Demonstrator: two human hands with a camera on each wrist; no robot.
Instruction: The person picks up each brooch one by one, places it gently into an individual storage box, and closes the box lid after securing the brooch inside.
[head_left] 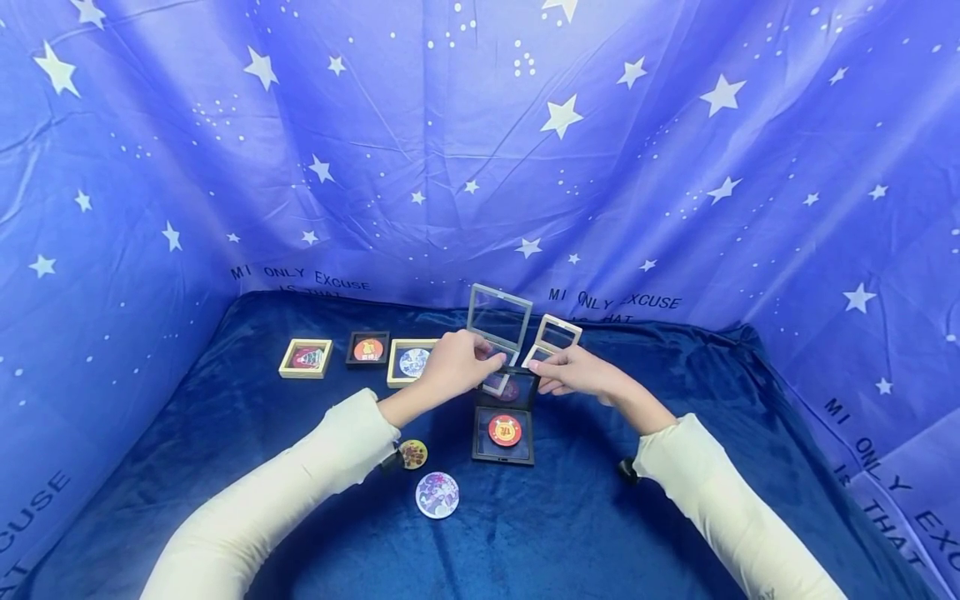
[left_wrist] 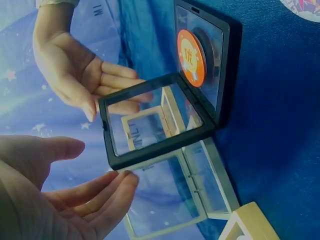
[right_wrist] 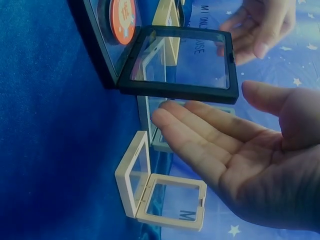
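Observation:
A black square display frame (head_left: 480,450) lies unfolded on the cloth, a round red and gold badge (head_left: 505,430) on the clear film of its lower half. Its lid (left_wrist: 162,146) stands raised between both hands. My left hand (head_left: 456,362) is at the lid's left side, fingers nearly straight, fingertips at a lower corner in the left wrist view. On the other side is my right hand (head_left: 573,371); in the right wrist view its fingers (right_wrist: 200,132) are extended beside the lid's edge, thumb apart. Whether they touch it, I cannot tell.
Behind the lid stand an unfolded grey frame (head_left: 469,312) and a smaller cream frame (head_left: 576,333). Framed badges in cream (head_left: 283,367), black (head_left: 351,361) and cream (head_left: 394,379) lie left. Nearer are a yellow badge (head_left: 414,454) and a purple badge (head_left: 437,495). Starry curtains surround the blue cloth.

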